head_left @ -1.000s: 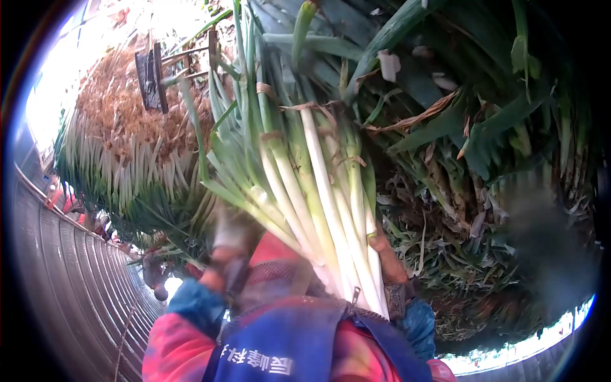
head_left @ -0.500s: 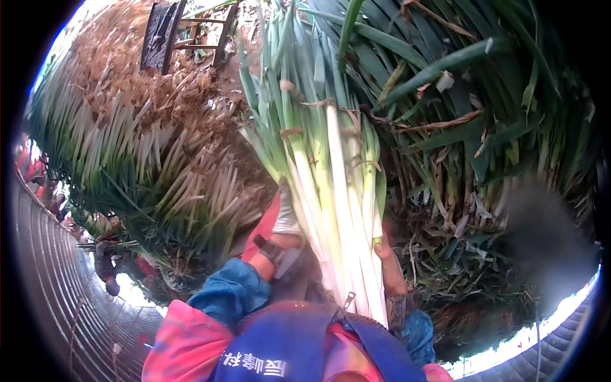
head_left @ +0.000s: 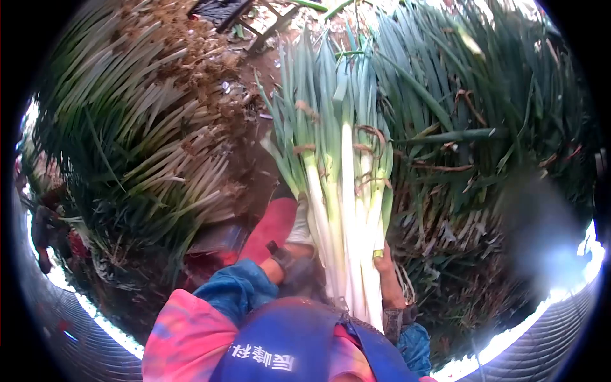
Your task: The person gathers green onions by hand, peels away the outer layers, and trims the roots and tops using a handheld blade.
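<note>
A bundle of long green onions [head_left: 349,204] stands in front of my chest, white stalks toward me and green leaves away. Brown dried leaf strands [head_left: 375,135] cross its upper part. My left hand [head_left: 303,219], in a pale striped glove, presses against the left side of the bundle; its fingertips are hidden behind the stalks. On the right side, my right hand [head_left: 387,274] grips the lower white stalks, with its thumb along the edge and the other fingers out of sight. Dark bands [head_left: 280,254] circle both wrists, below blue sleeve covers [head_left: 238,286].
Heaped green onions [head_left: 153,134] lie to the left, roots toward the middle. Another heap [head_left: 471,114] rises close on the right. A dark-framed stool or rack [head_left: 254,22] is at the far end of the bare soil strip [head_left: 254,146]. Ribbed sheeting [head_left: 63,331] curves around the edges.
The view has shifted, so the heaps and the frame appear in different places. The bundle sits slightly farther right in view, still between both my hands.
</note>
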The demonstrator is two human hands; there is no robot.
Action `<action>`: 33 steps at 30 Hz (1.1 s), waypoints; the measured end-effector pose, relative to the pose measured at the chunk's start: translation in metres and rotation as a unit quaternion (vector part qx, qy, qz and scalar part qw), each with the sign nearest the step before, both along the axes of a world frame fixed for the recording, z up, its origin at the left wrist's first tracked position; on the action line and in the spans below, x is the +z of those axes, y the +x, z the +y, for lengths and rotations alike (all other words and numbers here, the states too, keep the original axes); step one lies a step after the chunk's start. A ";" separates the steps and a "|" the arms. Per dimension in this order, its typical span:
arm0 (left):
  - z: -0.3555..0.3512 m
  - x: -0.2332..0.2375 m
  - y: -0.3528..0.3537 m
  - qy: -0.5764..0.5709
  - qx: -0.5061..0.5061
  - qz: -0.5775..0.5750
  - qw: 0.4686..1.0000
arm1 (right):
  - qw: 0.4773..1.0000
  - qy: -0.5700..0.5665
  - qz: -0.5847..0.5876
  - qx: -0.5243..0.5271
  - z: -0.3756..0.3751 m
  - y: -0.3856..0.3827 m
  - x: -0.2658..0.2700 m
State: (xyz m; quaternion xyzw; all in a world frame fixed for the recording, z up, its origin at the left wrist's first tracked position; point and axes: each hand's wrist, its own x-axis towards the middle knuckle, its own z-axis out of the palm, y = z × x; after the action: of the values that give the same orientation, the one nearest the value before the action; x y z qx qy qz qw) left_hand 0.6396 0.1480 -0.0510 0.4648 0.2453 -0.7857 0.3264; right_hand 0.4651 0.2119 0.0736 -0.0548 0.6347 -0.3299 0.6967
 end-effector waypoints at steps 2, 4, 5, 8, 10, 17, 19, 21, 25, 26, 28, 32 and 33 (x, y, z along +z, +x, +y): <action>0.006 0.007 -0.001 0.000 0.050 0.020 0.999 | 0.997 -0.015 0.038 0.067 0.005 0.001 0.005; 0.010 0.028 -0.001 0.040 0.088 0.014 0.995 | 0.997 -0.022 0.032 0.063 -0.001 0.004 0.012; 0.026 0.015 0.001 0.035 0.080 -0.028 0.996 | 0.998 -0.020 0.017 0.058 0.003 0.005 0.016; 0.039 0.031 0.000 0.029 0.102 -0.027 0.994 | 0.998 -0.010 -0.012 0.056 0.005 0.003 0.027; 0.045 0.039 -0.001 0.005 0.139 -0.021 0.990 | 0.996 0.018 -0.009 0.082 0.003 0.002 0.046; 0.066 0.060 -0.012 -0.121 0.231 0.016 0.965 | 0.978 -0.100 0.020 0.181 0.017 -0.019 0.072; 0.063 0.076 -0.008 -0.155 0.255 0.017 0.954 | 0.962 -0.123 0.069 0.234 0.006 -0.014 0.093; 0.059 0.088 -0.004 -0.190 0.282 0.019 0.940 | 0.944 -0.199 0.039 0.259 -0.004 -0.009 0.114; 0.055 0.110 0.016 -0.261 0.330 0.011 0.907 | 0.918 -0.279 -0.007 0.281 -0.002 0.010 0.147; 0.047 0.117 0.030 -0.272 0.345 0.008 0.898 | 0.914 -0.282 -0.008 0.290 -0.013 0.027 0.161; 0.037 0.131 0.058 -0.292 0.373 -0.002 0.881 | 0.905 -0.295 -0.009 0.308 -0.027 0.059 0.186; 0.024 0.153 0.123 -0.333 0.421 -0.034 0.843 | 0.862 -0.361 -0.018 0.356 -0.038 0.112 0.206; 0.019 0.157 0.145 -0.338 0.433 -0.043 0.834 | 0.857 -0.363 -0.020 0.365 -0.047 0.133 0.214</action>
State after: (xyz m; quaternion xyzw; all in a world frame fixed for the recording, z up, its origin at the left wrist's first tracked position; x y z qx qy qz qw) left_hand 0.7842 0.1669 0.1063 0.2046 0.1264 -0.5772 0.7804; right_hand 0.5984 0.1648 0.2877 -0.5245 0.3905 -0.2598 0.7106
